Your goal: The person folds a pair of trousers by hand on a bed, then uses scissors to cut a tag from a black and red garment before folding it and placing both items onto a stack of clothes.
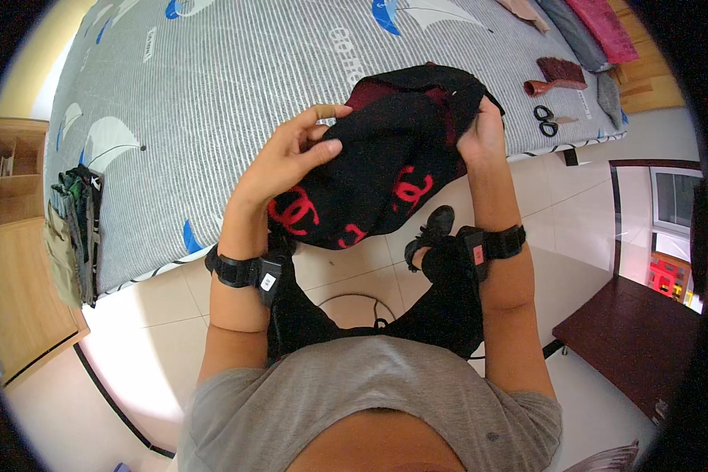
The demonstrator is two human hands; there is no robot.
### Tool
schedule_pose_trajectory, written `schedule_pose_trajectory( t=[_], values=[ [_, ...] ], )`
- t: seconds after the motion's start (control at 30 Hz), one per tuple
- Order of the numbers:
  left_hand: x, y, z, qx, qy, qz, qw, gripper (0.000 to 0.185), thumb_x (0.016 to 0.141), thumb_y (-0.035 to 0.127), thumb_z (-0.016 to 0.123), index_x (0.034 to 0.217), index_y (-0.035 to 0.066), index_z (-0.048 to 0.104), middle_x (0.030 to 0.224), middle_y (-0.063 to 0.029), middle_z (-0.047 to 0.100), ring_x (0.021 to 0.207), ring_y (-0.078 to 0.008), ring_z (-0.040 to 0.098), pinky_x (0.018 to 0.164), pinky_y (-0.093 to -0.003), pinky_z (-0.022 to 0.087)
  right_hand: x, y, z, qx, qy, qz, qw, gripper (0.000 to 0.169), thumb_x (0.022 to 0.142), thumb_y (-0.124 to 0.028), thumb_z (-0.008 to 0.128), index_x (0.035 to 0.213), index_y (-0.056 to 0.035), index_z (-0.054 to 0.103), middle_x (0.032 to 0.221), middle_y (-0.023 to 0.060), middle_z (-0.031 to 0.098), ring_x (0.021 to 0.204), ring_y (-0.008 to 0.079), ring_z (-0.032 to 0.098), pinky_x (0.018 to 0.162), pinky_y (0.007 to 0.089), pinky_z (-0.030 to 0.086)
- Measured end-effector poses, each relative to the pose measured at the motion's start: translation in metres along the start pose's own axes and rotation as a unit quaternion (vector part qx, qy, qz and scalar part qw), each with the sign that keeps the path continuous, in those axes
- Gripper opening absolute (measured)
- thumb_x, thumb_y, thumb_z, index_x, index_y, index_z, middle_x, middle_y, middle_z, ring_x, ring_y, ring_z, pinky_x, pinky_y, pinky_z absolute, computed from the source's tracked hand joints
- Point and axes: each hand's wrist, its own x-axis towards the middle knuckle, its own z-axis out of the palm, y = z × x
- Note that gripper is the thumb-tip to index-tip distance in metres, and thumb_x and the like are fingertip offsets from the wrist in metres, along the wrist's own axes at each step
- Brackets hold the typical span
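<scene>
A black knitted garment (383, 141) with red interlocked-letter motifs and a dark red inner side lies bunched over the bed's front edge, partly above my lap. My left hand (307, 141) is at its left side, thumb and fingers spread, fingertips at the cloth; whether they pinch it I cannot tell. My right hand (485, 133) grips the garment's right side, with its fingers partly hidden behind the fabric. Both forearms wear black straps with small devices.
The bed (212, 106) has a striped cover. At its right lie black-handled scissors (547, 121), a brush (557, 76) and folded cloths (572, 35). Folded clothes (76, 236) hang at the left edge. A dark red wooden board (631, 342) stands at right, a wooden cabinet (17, 265) at left.
</scene>
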Motion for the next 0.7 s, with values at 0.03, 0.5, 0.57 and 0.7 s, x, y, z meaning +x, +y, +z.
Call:
schedule_pose_trajectory(
  t=[0.03, 0.5, 0.57, 0.7],
  values=[
    [0.001, -0.003, -0.001, -0.016, 0.012, -0.001, 1.000, 0.038, 0.080, 0.004, 0.053, 0.117, 0.002, 0.045, 0.079, -0.0004, 0.056, 0.077, -0.0073, 0.052, 0.072, -0.0202, 0.041, -0.001, 0.000, 0.001, -0.009, -0.004, -0.002, 1.000, 0.028, 0.084, -0.013, 0.040, 0.101, 0.0049, 0.054, 0.103, 0.0147, 0.058, 0.096, 0.0257, 0.055, 0.089, 0.0375, 0.042],
    [0.009, -0.016, 0.020, 0.200, -0.107, 0.048, 0.973, 0.032, 0.069, 0.010, 0.065, 0.093, 0.003, 0.046, 0.077, -0.0056, 0.047, 0.065, -0.0109, 0.044, 0.057, -0.0264, 0.040, 0.006, -0.003, -0.004, -0.002, -0.128, 0.028, 0.991, 0.027, 0.082, -0.012, 0.044, 0.099, 0.0053, 0.056, 0.098, 0.0115, 0.060, 0.091, 0.0220, 0.056, 0.084, 0.0317, 0.043],
    [0.009, -0.006, 0.027, 0.261, -0.119, 0.081, 0.954, 0.035, 0.071, 0.012, 0.065, 0.098, 0.004, 0.044, 0.078, -0.0060, 0.049, 0.065, -0.0129, 0.047, 0.057, -0.0266, 0.041, 0.003, -0.002, 0.006, 0.004, -0.049, 0.005, 0.999, 0.024, 0.081, -0.013, 0.046, 0.095, 0.0035, 0.058, 0.093, 0.0096, 0.061, 0.086, 0.0207, 0.056, 0.081, 0.0315, 0.044],
    [0.004, 0.005, 0.036, 0.281, -0.165, 0.004, 0.945, 0.041, 0.074, 0.013, 0.063, 0.105, 0.003, 0.039, 0.074, -0.0050, 0.054, 0.062, -0.0149, 0.052, 0.056, -0.0279, 0.043, -0.001, 0.003, 0.017, -0.002, -0.043, -0.007, 0.999, 0.021, 0.081, -0.015, 0.047, 0.091, -0.0011, 0.059, 0.088, 0.0069, 0.061, 0.079, 0.0195, 0.058, 0.074, 0.0312, 0.046]
  ],
)
